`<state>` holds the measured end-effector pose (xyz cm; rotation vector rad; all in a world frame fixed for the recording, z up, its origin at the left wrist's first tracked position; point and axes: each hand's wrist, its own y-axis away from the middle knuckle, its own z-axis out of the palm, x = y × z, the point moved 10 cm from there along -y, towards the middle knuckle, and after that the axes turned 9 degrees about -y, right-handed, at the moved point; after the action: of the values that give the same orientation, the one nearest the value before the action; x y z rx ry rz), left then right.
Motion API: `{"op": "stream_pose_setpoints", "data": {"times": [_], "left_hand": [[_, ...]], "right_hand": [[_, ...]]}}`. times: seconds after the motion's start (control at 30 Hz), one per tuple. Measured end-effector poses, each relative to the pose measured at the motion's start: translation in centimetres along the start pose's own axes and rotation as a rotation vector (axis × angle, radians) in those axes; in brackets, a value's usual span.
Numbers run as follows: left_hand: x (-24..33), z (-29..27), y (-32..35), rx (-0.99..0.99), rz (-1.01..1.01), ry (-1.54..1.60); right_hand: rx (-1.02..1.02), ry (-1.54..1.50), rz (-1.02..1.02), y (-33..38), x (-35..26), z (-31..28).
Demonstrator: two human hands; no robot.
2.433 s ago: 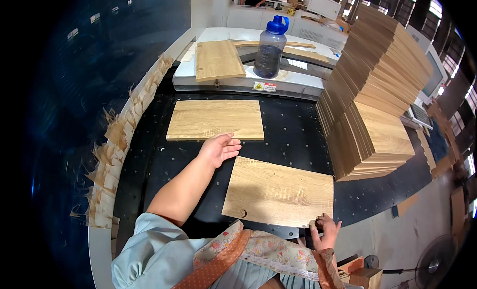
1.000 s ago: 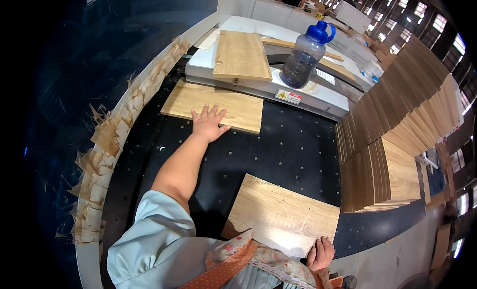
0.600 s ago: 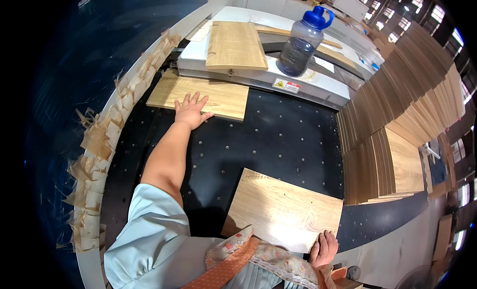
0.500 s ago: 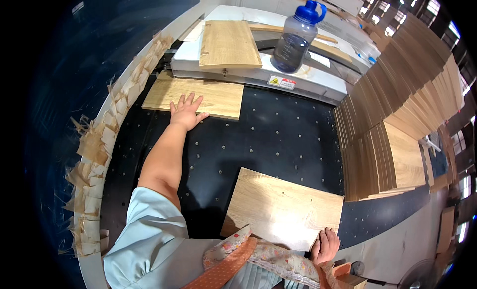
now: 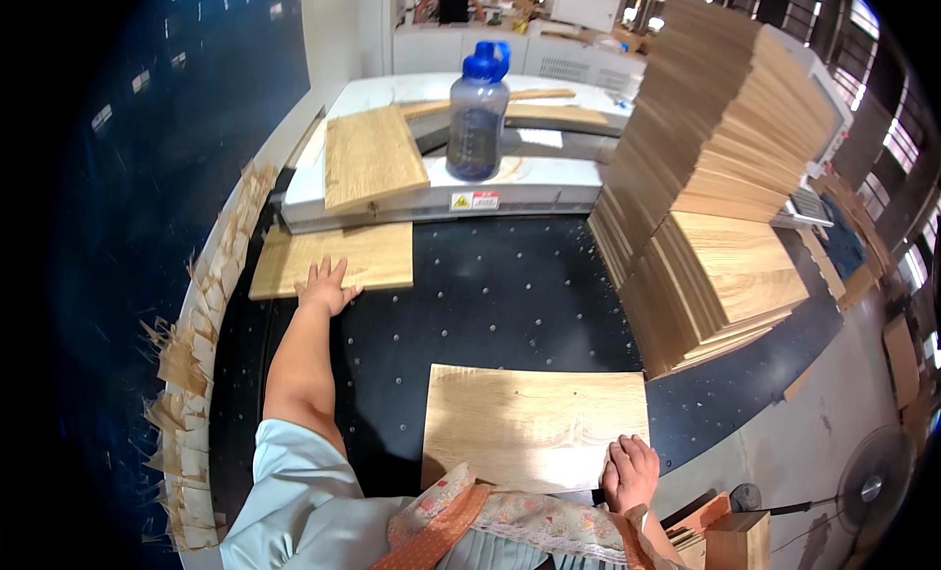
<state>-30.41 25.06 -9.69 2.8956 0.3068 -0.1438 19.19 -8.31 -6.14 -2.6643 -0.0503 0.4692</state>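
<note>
Seemingly, your splayed left hand (image 5: 325, 292) is touching one tan oblong board (image 5: 382, 257) partly under white housing (image 5: 549, 198), mid-left; your right hand (image 5: 632, 469), grip unclear, is touching a second board (image 5: 524, 423) outside, lower centre.

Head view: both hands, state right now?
Left hand: open, fingers spread on the far board on the black table.
Right hand: on the near board's right end, fingers bent; whether its grip is closed cannot be told.
</note>
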Motion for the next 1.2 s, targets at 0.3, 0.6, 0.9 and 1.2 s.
{"op": "stream_pose_setpoints", "data": {"times": [0.3,0.6,0.9,1.2], "left_hand": [[21.2,-2.8,17.6,0.304,0.829,0.017],[21.1,1.2,21.5,0.175,0.759,0.102],[20.8,1.2,21.0,0.234,0.769,0.219],[20.6,0.9,21.2,0.248,0.765,0.254]], "right_hand": [[-0.142,-0.239,-0.064,-2.1,-2.0,1.9],[0.687,-0.349,-0.020,-11.1,2.9,-14.5],[0.615,-0.408,0.218,-17.8,11.5,-14.3],[1.141,-1.387,0.566,-8.9,21.5,-14.9]]}}
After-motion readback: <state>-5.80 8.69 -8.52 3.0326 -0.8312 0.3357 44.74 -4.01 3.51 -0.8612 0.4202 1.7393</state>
